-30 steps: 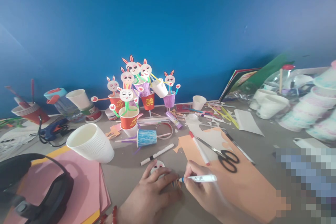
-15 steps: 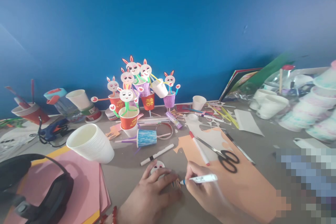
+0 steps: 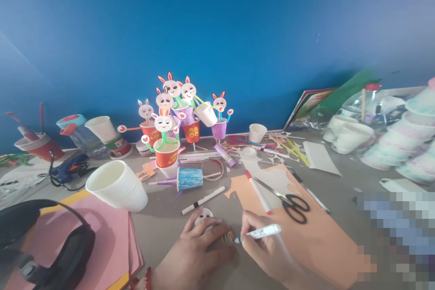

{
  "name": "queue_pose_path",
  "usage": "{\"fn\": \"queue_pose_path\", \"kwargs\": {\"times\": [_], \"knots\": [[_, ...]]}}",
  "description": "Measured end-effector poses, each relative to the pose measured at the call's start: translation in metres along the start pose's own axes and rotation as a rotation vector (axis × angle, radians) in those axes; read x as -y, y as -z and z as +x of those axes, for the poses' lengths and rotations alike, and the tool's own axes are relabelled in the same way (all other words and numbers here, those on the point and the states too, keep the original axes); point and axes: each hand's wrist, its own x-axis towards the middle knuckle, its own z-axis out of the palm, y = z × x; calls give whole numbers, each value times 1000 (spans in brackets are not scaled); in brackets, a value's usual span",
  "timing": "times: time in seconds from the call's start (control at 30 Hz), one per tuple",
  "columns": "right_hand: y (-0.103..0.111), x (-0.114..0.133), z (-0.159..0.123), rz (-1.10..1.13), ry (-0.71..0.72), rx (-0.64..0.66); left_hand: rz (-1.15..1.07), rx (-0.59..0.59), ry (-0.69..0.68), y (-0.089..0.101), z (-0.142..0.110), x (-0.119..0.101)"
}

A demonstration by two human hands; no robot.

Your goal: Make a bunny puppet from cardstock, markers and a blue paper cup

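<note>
My left hand (image 3: 204,245) lies over a small white paper rabbit head (image 3: 205,213), pressing it to the grey table with fingers spread. Part of the face shows above the fingers, and an ear (image 3: 229,237) with a dark outline and orange inside sticks out to the right of them. In my right hand (image 3: 260,242) is a white acrylic marker (image 3: 261,232), pinched between thumb and fingers. Its tip is at the ear's right edge; I cannot tell whether it touches. A white marker with a black band (image 3: 204,200) rests just beyond my left hand.
Scissors (image 3: 295,208) and a red-capped marker (image 3: 258,192) lie on orange paper (image 3: 326,240) to the right. Rabbit-headed cups (image 3: 167,152) stand ahead, near a blue striped cup (image 3: 190,178). Stacked white cups (image 3: 117,186), pink paper (image 3: 112,240) and a black headset (image 3: 81,244) occupy the left.
My right hand has shifted slightly, moving the marker tip a little right and down to the ear's edge. My left hand stays in place.
</note>
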Motion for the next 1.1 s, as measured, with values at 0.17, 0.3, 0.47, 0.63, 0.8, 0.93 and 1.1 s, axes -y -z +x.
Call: {"fn": "queue_pose_path", "kwargs": {"times": [0.17, 0.3, 0.47, 0.63, 0.8, 0.93, 1.1], "knots": [[0, 1, 0, 30, -13, 10, 12, -6, -13, 1, 0, 0], [0, 2, 1, 57, -17, 5, -4, 16, -9, 2, 0, 0], [-1, -4, 0, 3, 15, -37, 7, -28, -8, 0, 0, 0], [-2, -5, 1, -15, 16, -21, 1, -4, -1, 1, 0, 0], [-1, -2, 1, -26, 11, -15, -7, 11, -6, 2, 0, 0], [-1, -2, 1, -20, 9, -14, -2, -13, 0, 0, 0, 0], [-1, -2, 1, -17, 19, -8, -21, -1, 2, 0, -1, -1]]}}
